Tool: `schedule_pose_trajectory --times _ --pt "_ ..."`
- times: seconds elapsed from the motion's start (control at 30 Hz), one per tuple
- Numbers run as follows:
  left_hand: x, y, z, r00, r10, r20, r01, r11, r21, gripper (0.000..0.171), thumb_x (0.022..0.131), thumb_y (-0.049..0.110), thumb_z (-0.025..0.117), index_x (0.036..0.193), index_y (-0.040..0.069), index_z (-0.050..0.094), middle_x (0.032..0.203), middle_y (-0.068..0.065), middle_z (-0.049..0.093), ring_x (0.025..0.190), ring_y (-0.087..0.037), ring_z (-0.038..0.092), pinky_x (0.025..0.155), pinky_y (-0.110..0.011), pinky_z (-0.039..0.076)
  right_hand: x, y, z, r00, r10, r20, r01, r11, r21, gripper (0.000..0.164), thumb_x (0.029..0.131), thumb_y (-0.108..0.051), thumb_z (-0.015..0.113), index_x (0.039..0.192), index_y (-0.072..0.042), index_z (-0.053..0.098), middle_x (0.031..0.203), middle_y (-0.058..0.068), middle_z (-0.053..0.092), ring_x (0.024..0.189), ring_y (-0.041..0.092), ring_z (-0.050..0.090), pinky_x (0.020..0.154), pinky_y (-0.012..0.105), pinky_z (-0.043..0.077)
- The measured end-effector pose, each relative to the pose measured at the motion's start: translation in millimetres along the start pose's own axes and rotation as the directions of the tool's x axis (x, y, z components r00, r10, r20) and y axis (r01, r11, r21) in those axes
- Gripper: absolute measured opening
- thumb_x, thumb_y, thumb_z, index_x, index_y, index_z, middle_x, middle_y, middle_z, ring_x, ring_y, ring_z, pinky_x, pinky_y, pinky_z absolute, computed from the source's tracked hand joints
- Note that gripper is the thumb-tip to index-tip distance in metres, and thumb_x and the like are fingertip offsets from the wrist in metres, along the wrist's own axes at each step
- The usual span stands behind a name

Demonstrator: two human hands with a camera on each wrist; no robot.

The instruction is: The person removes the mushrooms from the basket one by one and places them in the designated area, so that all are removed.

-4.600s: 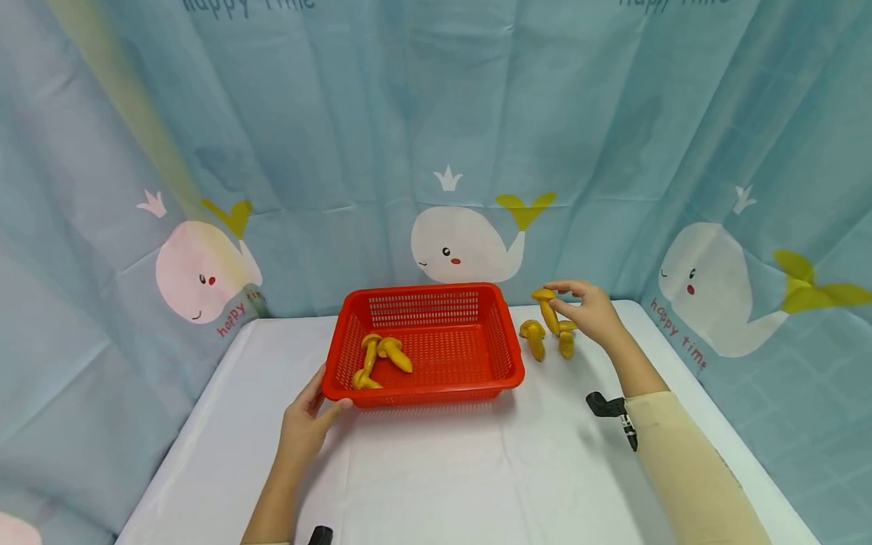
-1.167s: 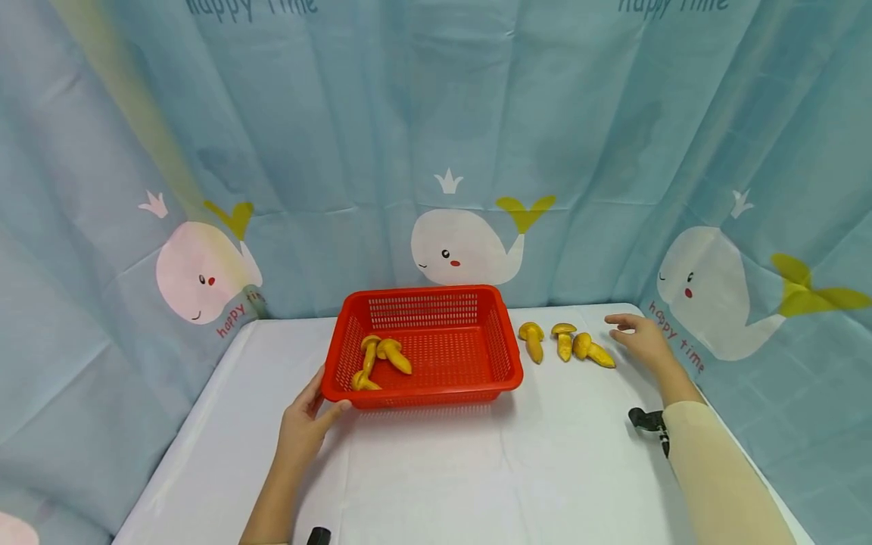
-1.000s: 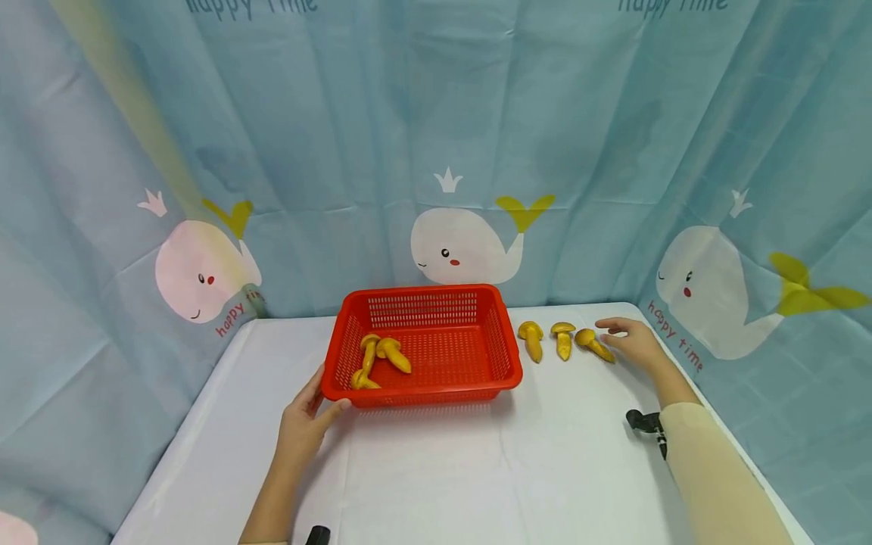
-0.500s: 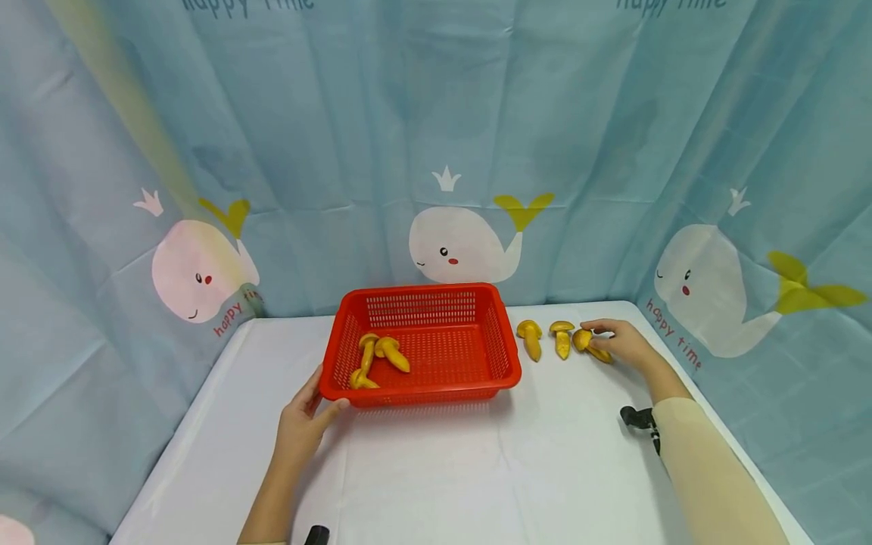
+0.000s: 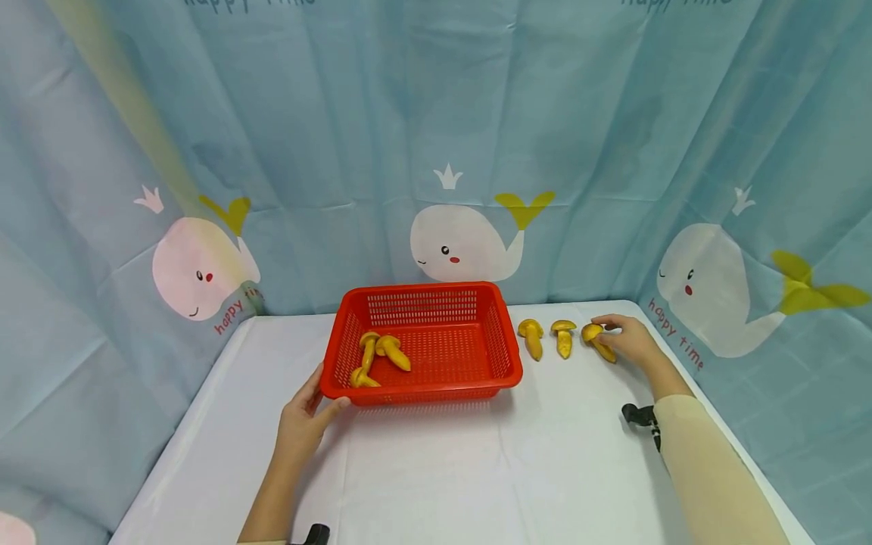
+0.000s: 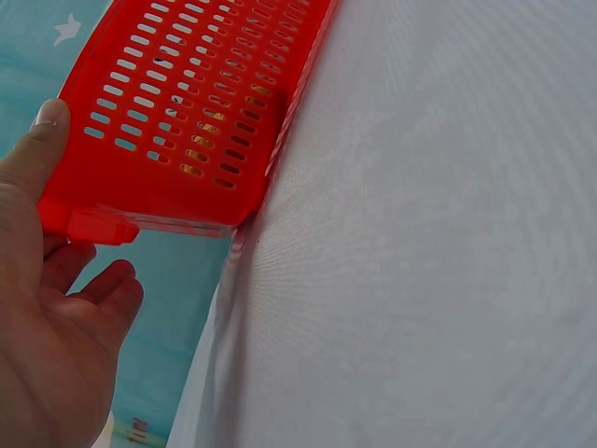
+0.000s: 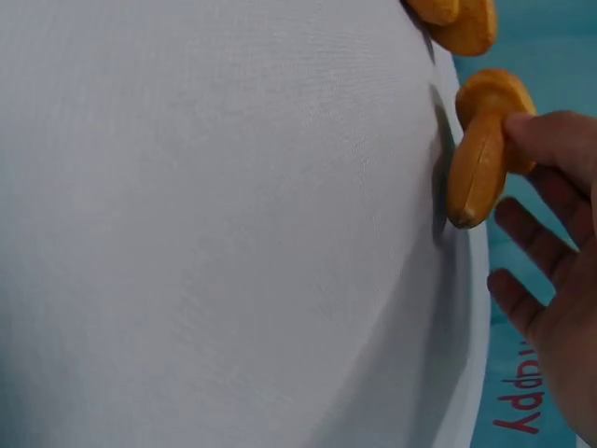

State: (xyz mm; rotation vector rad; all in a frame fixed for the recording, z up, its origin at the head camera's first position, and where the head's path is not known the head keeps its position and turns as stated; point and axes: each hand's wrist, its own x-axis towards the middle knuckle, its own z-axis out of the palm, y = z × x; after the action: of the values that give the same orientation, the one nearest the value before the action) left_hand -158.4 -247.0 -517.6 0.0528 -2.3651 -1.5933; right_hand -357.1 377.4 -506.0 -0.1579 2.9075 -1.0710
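My right hand [image 5: 630,342] pinches a yellow mushroom [image 7: 478,168] between thumb and index finger, near its cap; the other fingers spread loosely. That mushroom sits at the right end of a row, beside a middle mushroom [image 5: 564,338] and a left one [image 5: 531,338]. With the thumb on the rim and the fingers beneath it, my left hand [image 5: 300,424] grips the near-left corner of a red plastic basket [image 5: 429,394]. Inside the basket's left part lie three more mushrooms, one of them [image 5: 393,353] slanting toward the middle. Through the slots in the left wrist view, yellow patches show.
A white cloth covers the table [image 5: 422,477]. Blue curtains [image 5: 586,151] with printed whales stand close along the back and both sides. The row of mushrooms lies between the basket's right wall and the table's right edge.
The mushroom my right hand held over the others earlier came down at the row's right end. The hand let go, then pinched it again and shifted it slightly right. My left hand stayed put.
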Motion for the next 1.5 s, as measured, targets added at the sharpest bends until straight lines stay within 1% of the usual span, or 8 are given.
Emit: schedule_pose_trajectory --times 0.33,0.5,0.63,1.07,1.2,1.3,1.33,1.5 --pt "-0.9 4.0 0.2 1.0 0.003 0.01 -0.003 1.0 -0.007 0.088 0.087 0.033 0.083 0.161 0.023 0.035 0.162 0.004 0.04 0.148 -0.022 0.041 0.107 -0.014 0.04 -1 3 6 0.985 0.123 -0.124 -0.114 0.991 0.076 0.041 0.1 -0.019 0.066 0.137 -0.002 0.061 0.139 0.031 0.053 0.126 0.046 0.048 0.102 0.057 0.05" --pt "-1.9 4.3 -0.8 1.0 -0.016 0.006 0.016 1.0 0.0 0.089 0.087 0.036 0.083 0.161 0.024 0.035 0.162 0.004 0.04 0.149 -0.021 0.041 0.108 -0.015 0.04 -6 -8 2 0.982 0.109 -0.153 -0.104 0.994 0.037 0.044 0.098 -0.018 0.066 0.139 -0.003 0.06 0.142 0.032 0.052 0.129 0.049 0.048 0.104 0.063 0.048" --pt "-2.1 3.7 -0.7 1.0 -0.025 0.007 0.025 0.999 0.027 0.089 0.086 0.039 0.082 0.161 0.027 0.035 0.162 0.005 0.04 0.149 -0.021 0.041 0.109 -0.019 0.04 -14 -25 -6 0.978 0.036 -0.206 -0.034 0.999 0.013 0.044 0.099 -0.02 0.066 0.14 -0.004 0.06 0.142 0.03 0.054 0.127 0.048 0.05 0.101 0.064 0.048" --pt "-2.4 5.1 -0.8 1.0 -0.029 0.01 0.029 1.0 0.003 0.089 0.087 0.03 0.083 0.161 0.026 0.034 0.163 0.004 0.039 0.149 -0.021 0.04 0.111 -0.024 0.04 -30 -117 -3 0.958 -0.089 -0.272 0.125 0.985 0.118 0.045 0.1 -0.027 0.068 0.142 -0.012 0.061 0.145 0.018 0.057 0.135 0.041 0.049 0.114 0.06 0.04" --pt "-2.0 4.3 -0.4 0.999 -0.034 0.005 0.034 0.999 0.012 0.088 0.087 0.031 0.083 0.161 0.026 0.034 0.162 0.005 0.04 0.149 -0.021 0.041 0.109 -0.018 0.041 -35 -154 8 0.947 -0.199 -0.251 0.242 0.959 0.151 0.045 0.099 -0.028 0.071 0.141 -0.014 0.063 0.144 0.014 0.059 0.131 0.038 0.051 0.102 0.057 0.049" --pt "-0.9 3.7 0.1 0.999 -0.036 0.005 0.036 0.999 0.019 0.088 0.087 0.032 0.083 0.161 0.027 0.034 0.162 0.006 0.04 0.149 -0.021 0.041 0.108 -0.014 0.04 -37 -181 17 0.934 -0.275 -0.228 0.318 0.931 0.179 0.043 0.098 -0.026 0.073 0.139 -0.014 0.065 0.141 0.012 0.061 0.129 0.037 0.052 0.103 0.058 0.05" --pt "-0.5 3.5 0.2 0.999 -0.036 0.004 0.036 0.999 0.02 0.088 0.087 0.032 0.083 0.161 0.027 0.034 0.162 0.005 0.04 0.149 -0.021 0.041 0.107 -0.013 0.04 -37 -189 21 0.929 -0.3 -0.217 0.341 0.922 0.185 0.043 0.097 -0.024 0.073 0.138 -0.013 0.066 0.14 0.011 0.062 0.13 0.036 0.052 0.112 0.061 0.043" --pt "-0.7 3.3 0.5 0.999 -0.05 0.003 0.05 0.999 0.016 0.089 0.086 0.035 0.083 0.161 0.027 0.034 0.162 0.007 0.039 0.15 -0.019 0.04 0.107 -0.013 0.04 -41 -230 46 0.928 -0.343 -0.145 0.371 0.887 0.276 0.043 0.095 -0.026 0.076 0.136 -0.017 0.067 0.139 0.008 0.061 0.131 0.034 0.051 0.106 0.061 0.048"
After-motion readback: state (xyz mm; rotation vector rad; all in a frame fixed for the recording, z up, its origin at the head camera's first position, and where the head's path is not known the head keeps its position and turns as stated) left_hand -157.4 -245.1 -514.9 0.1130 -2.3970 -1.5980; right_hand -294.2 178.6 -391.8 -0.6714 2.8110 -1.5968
